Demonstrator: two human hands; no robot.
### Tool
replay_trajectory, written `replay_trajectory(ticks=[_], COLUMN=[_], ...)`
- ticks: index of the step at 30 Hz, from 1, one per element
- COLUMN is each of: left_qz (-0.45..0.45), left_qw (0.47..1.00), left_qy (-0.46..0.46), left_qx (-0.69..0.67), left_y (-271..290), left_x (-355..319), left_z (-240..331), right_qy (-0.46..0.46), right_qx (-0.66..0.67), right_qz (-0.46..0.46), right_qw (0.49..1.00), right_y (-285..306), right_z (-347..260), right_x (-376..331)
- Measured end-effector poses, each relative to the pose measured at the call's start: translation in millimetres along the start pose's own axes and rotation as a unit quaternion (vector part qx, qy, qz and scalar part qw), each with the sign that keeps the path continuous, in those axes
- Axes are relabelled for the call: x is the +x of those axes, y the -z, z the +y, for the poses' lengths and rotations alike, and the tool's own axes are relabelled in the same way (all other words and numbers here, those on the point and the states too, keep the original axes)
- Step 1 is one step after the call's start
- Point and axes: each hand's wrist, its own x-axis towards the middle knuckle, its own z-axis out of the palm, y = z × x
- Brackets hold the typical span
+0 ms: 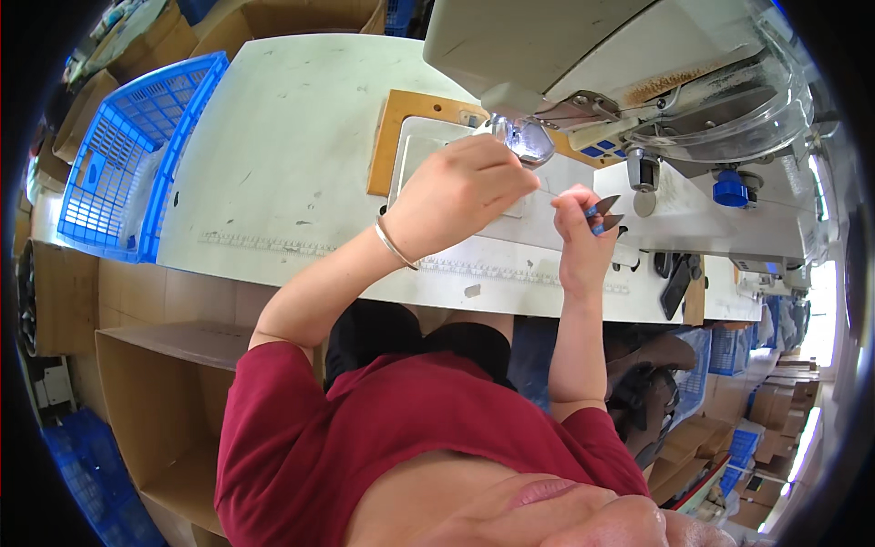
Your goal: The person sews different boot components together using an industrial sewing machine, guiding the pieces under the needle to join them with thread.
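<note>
Left hand (460,187) raised over the counter (283,155), reaching far toward the needle area of the sewing machine (620,64), fingertips bunched right beside the shiny presser part (526,141); grip looks pressed together, maybe on a thread, too fine to tell. Thin bangle (394,244) on left wrist. Right hand (579,228) up just right of the left, fist closed, grip pinching blue-handled snips (603,215), blades pointing right, slightly parted. Faint pale line between the two hands, possibly thread, not clear. Both hands above the grey machine bed plate (428,146), set in a wooden frame (394,128) on the white counter. Ruler strip (273,244) along near edge of counter. Blue plastic basket (128,155) at far left, partly hanging past counter edge. Machine head across the far right, clear guard (775,100) and blue knob (729,190) further right, blue buttons (599,149) just right of the needle. Dark flat item (676,284) at near right edge of counter, kind unclear. Red shirt (410,428) and dark trousers (401,337) low in frame. Cardboard boxes (164,410) on floor near left, more boxes and blue crates (729,351) off to right.
</note>
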Motion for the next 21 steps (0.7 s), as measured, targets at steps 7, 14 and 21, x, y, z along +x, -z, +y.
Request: replay_trajectory(ticks=[7, 14, 21], left_qz=[0.103, 0.125, 0.118], left_qw=[0.993, 0.991, 0.992], left_qy=[0.055, 0.044, 0.034], left_qx=[0.006, 0.008, 0.014], left_y=[-15.6, -16.5, -19.0], left_x=[-3.5, -5.3, -4.9], left_z=[-5.1, -6.9, -8.0], right_qy=[-0.134, -0.177, -0.127], right_qx=[0.128, 0.273, 0.287], right_qz=[0.043, -0.026, -0.014], right_qw=[0.982, 0.945, 0.949], right_y=[-32.5, -40.5, -43.4], right_z=[22.5, 8.3, 15.3], right_x=[-34.5, -18.1, 1.9])
